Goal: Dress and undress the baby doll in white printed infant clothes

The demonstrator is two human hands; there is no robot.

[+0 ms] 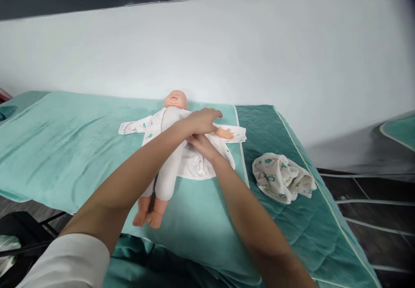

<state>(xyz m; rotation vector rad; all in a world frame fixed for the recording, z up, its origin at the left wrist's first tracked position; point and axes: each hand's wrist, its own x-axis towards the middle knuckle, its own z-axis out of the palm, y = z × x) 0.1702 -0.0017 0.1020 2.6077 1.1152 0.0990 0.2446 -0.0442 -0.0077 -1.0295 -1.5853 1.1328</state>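
A baby doll [169, 158] in a white bodysuit lies face up, its head toward the wall. Beneath it a white baby jacket [207, 170] with a small coloured print is spread out, sleeves stretched to both sides. My left hand [205, 120] is curled over the doll's arm on the right, and the doll's hand shows just beyond my fingers, on top of the jacket's sleeve [239, 134]. Close against the doll's side and partly under my left hand is my right hand [202, 146]. Its fingers look closed, but what they hold is hidden.
A crumpled printed baby garment [282, 177] lies to the right on the dark green quilted cover [292, 223]. A light green sheet [81, 145] covers the bed to the left. The white wall [207, 50] rises behind. Pale metal rails [372, 201] stand beyond the right edge.
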